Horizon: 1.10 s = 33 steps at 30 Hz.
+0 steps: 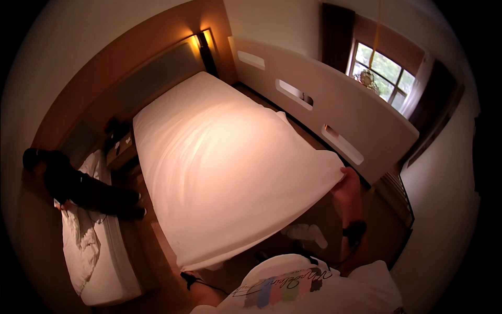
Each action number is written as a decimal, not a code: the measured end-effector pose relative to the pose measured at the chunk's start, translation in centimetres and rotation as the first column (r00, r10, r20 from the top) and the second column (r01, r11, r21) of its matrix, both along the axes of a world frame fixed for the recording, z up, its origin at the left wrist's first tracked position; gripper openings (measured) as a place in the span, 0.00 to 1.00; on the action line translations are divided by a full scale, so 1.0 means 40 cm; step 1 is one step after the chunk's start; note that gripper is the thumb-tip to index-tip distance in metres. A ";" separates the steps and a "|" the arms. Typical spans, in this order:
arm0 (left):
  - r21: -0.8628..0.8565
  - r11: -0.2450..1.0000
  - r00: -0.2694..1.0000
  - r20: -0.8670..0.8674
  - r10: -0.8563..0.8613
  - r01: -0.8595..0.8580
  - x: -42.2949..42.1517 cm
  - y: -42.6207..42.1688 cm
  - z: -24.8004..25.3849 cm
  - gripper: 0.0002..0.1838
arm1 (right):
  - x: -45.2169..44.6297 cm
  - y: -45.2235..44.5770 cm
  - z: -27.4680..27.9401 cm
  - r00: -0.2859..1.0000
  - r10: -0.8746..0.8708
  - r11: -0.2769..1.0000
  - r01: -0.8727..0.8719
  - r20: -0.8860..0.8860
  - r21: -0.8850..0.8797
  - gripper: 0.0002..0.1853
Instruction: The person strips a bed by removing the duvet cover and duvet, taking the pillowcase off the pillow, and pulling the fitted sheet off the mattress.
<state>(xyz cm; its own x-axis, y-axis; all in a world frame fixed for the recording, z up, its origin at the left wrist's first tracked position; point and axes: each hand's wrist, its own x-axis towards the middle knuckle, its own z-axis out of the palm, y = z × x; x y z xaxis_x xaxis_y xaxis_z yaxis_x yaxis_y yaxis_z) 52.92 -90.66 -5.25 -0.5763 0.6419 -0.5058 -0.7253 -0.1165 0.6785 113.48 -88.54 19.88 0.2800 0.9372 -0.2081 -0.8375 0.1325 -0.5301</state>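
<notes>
A white bed sheet (225,157) stretches over the large bed, with soft creases on its left part. My right hand (343,186) grips the sheet's near right corner, thumb on top, with a dark band round the wrist. At the near left corner my left hand (188,276) is closed on the sheet's edge, its fingers partly hidden by the cloth and a dark wrist strap. Between my hands the near edge of the sheet is pulled fairly straight, raised above the floor in front of my body.
On the left a person in dark clothes (78,180) bends over a smaller bed (112,251) with rumpled white bedding. A nightstand (121,150) stands between the beds. A partition with slots (324,104) runs along the right. White cloth (306,234) lies below the sheet's edge.
</notes>
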 end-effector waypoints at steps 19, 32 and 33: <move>0.189 0.679 0.699 -0.070 -0.711 0.709 0.655 0.234 0.506 0.15 | 0.205 -0.202 -0.596 0.997 0.057 0.973 -0.068 -0.054 -0.223 0.15; -0.483 0.871 0.780 -0.508 -0.366 0.094 0.480 -0.002 0.102 0.32 | 0.203 -0.123 -0.639 0.932 0.252 0.890 -0.329 -0.260 -0.317 0.16; -0.480 0.874 0.789 -0.508 -0.347 0.075 0.503 -0.026 0.090 0.32 | 0.208 -0.114 -0.609 0.927 0.273 0.883 -0.348 -0.257 -0.314 0.16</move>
